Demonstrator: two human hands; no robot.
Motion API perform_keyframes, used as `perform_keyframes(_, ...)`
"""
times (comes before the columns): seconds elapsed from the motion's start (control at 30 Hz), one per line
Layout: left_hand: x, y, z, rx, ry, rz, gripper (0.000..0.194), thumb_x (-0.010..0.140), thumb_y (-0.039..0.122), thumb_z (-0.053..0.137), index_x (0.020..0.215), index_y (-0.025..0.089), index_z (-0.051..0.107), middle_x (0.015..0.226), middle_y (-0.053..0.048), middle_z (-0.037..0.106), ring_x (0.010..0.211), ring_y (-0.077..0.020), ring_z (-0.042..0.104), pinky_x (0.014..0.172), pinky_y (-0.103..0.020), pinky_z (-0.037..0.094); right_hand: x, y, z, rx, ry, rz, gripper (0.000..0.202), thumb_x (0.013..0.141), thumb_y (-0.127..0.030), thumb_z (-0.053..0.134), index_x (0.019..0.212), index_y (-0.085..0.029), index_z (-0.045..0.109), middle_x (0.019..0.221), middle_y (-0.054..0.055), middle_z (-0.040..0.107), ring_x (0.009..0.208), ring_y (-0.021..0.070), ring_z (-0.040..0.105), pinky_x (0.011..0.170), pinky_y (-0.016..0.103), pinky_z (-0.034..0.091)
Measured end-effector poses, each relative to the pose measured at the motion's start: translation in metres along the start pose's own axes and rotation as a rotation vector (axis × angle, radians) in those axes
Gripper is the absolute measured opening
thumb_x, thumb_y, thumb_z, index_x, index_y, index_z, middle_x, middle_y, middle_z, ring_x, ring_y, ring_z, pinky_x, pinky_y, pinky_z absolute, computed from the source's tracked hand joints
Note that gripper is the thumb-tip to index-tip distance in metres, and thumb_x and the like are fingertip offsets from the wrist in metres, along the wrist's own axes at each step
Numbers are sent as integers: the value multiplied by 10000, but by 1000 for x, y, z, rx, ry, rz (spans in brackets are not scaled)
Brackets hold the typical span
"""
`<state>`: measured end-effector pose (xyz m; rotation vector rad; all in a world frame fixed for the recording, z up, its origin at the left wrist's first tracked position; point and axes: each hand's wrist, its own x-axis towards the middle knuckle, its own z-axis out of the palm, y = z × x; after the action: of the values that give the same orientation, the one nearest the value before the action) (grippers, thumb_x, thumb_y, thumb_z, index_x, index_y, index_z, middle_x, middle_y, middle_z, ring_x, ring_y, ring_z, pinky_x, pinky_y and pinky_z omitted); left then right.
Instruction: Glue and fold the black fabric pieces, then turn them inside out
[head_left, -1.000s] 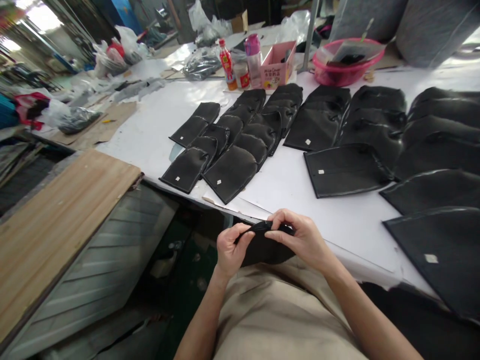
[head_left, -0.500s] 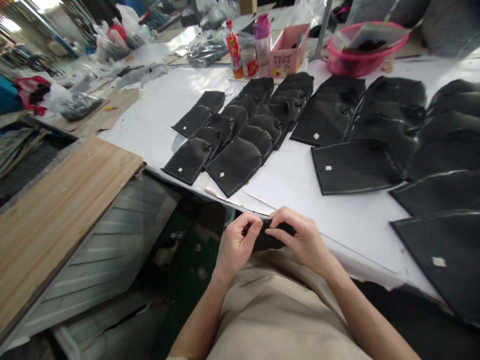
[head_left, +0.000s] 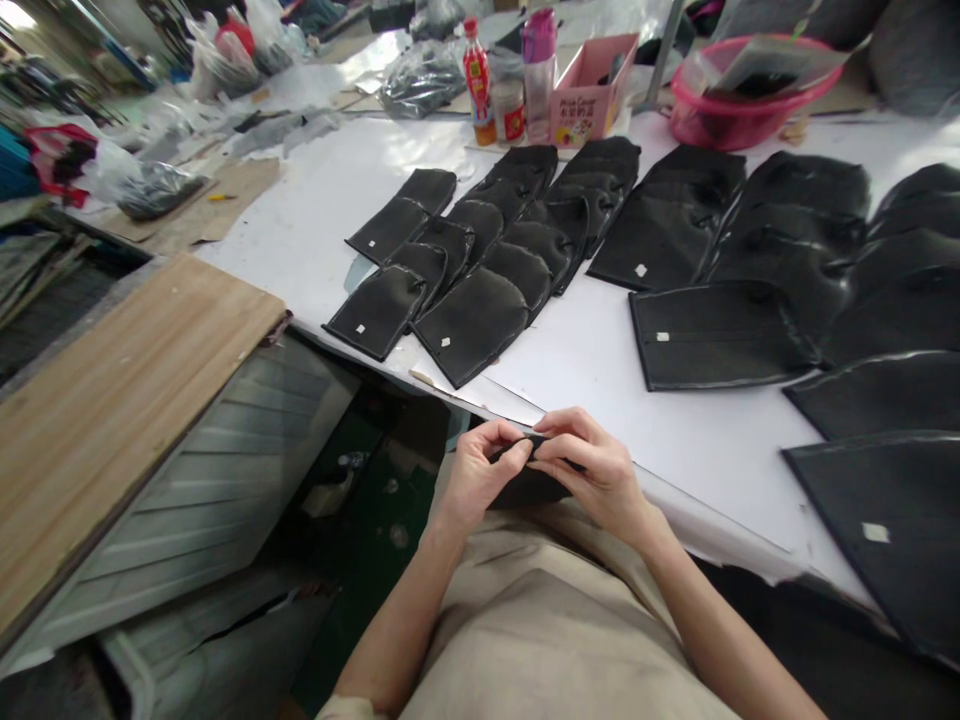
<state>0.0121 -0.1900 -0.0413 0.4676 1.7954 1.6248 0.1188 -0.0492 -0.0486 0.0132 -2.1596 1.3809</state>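
Observation:
At the front edge of the white-covered table, my left hand [head_left: 480, 470] pinches the edge of a black piece [head_left: 531, 487] between thumb and fingers. Close beside it on the right, my right hand [head_left: 596, 465] grips the same black piece. Its lower part hangs over my lap, partly hidden by the hands. Rows of black flat pieces with white stickers lie overlapping beyond, among them a front one [head_left: 472, 325] and a single one [head_left: 712, 335] set crosswise.
A red-capped bottle [head_left: 478, 85], a jar [head_left: 508, 112], a purple-lidded bottle [head_left: 538, 80], a pink box [head_left: 592, 90] and a pink basin [head_left: 750, 100] stand at the back. On the left is a wooden board [head_left: 142, 400]. Plastic bags [head_left: 154, 185] lie at the far left.
My hands have come closer together on the black piece, with the right hand's fingers moved nearer the left thumb. The camera view has shifted slightly.

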Motion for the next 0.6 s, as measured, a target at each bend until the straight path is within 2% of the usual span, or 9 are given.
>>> perform_keyframes(0.37, 0, -6, -1, 41, -13, 14, 158, 846, 280, 651, 760, 149, 634, 711, 16, 593, 630, -96, 501, 591, -190, 402, 0, -1, -3, 42, -4, 101, 72, 938, -186, 667, 879, -228, 675, 1021, 56, 636, 923, 180, 633, 803, 303, 514)
perform_keyframes(0.47, -1, -5, 0, 86, 6, 38, 158, 847, 281, 641, 755, 154, 623, 699, 22, 580, 628, -96, 492, 589, -188, 394, 2, -2, -5, 155, -1, 236, 53, 913, -251, 708, 887, -223, 673, 976, 47, 669, 928, 194, 647, 837, 320, 515)
perform_keyframes(0.6, -3, 0, 3, 175, 18, 55, 164, 833, 276, 625, 723, 160, 591, 658, 28, 541, 599, -97, 463, 562, -195, 369, 7, -5, -8, 297, -36, 504, 120, 899, -311, 701, 948, -208, 663, 883, 22, 687, 808, 170, 648, 740, 287, 517)
